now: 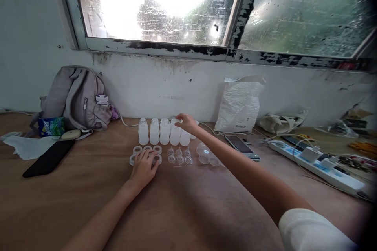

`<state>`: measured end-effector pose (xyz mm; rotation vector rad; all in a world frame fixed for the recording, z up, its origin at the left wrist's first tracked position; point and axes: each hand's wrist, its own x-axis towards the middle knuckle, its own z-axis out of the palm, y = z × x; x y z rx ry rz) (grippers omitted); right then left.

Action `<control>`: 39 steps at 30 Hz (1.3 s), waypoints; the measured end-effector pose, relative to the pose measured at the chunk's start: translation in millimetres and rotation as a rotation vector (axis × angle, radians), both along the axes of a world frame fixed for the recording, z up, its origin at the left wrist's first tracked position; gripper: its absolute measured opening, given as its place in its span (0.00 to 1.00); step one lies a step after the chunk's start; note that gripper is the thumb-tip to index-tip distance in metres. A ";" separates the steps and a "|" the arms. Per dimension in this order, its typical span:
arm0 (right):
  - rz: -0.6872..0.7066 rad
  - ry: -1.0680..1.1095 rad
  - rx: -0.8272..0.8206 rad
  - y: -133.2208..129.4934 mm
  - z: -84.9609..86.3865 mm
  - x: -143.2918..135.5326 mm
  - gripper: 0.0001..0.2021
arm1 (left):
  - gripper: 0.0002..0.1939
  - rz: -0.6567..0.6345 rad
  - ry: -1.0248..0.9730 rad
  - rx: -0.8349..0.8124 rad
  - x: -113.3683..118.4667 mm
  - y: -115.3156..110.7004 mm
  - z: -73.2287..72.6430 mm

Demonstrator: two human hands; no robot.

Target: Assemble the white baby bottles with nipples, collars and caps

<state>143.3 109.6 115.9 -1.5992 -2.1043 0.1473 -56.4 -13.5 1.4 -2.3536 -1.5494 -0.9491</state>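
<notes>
Several frosted white bottles stand in rows near the wall. My right hand reaches to the top of one at the right part of the group, its fingers pinched there; what they hold is too small to make out. My left hand rests with fingers spread over several white rings in front of the bottles. Right of the rings lie several small clear nipple-shaped pieces. Clear round caps sit further right, partly hidden behind my right forearm.
A grey backpack, black pouch and white tissue lie at the left. A white plastic package leans on the wall. A phone and a power strip with cables are at the right.
</notes>
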 end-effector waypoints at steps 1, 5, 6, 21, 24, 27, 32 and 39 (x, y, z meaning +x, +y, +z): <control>0.005 -0.011 0.007 -0.4 -1.9 1.1 0.14 | 0.12 0.012 0.003 0.002 0.2 0.3 -0.8; 0.054 -0.062 0.068 -7.9 -9.5 6.2 0.18 | 0.12 0.041 0.014 -0.009 -0.5 1.8 -3.8; 0.079 -0.073 0.124 -12.1 -12.3 7.2 0.19 | 0.11 0.039 0.017 -0.014 -0.8 2.0 -4.4; 0.509 0.037 0.352 -152.3 -119.5 54.6 0.12 | 0.07 -0.426 0.030 -0.079 20.0 -23.1 8.4; 0.419 0.182 0.279 -149.2 -118.6 61.1 0.14 | 0.04 -0.491 0.066 -0.084 29.4 -31.3 9.4; 0.301 0.309 0.236 -139.9 -116.0 61.1 0.16 | 0.06 -0.500 0.091 -0.127 36.0 -34.5 10.5; 0.267 0.287 0.033 -128.3 -127.3 59.6 0.14 | 0.07 -0.495 0.104 -0.209 41.1 -32.6 11.8; 0.306 0.346 0.059 -132.2 -124.8 63.4 0.16 | 0.13 -0.535 -0.066 -0.151 52.8 -26.7 11.3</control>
